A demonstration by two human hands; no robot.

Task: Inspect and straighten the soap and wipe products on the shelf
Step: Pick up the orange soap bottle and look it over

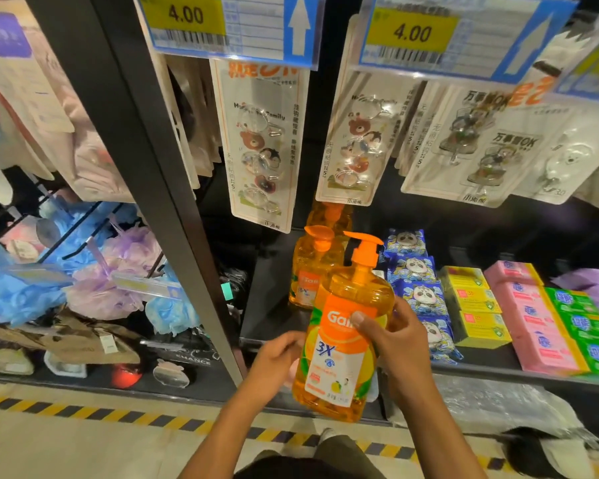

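From the head view, the person is holding an orange pump soap bottle (343, 340) upright, in front of the dark shelf (270, 305) and just off its front edge. The right hand (400, 344) is gripping the bottle's right side, its thumb lying across the front label. The left hand (277, 356) is gripping the lower left side, fingers curling toward the back.

A second orange bottle (308, 271) is standing on the shelf just behind the held one, and a third (329, 216) is showing further back. To their right, blue panda wipe packs (415, 292) are lying in a row running front to back. Beside them yellow soap boxes (471, 299), pink soap boxes (533, 323) and green soap boxes (581, 326) are sitting in neighbouring rows.

Packs of adhesive hooks (260, 143) are hanging above the shelf under yellow price tags (187, 15) reading 4.00. In the bay to the left, blue and purple bath puffs (118, 271) are hanging in a cluster. Yellow-and-black striped tape (83, 409) is running along the floor below.
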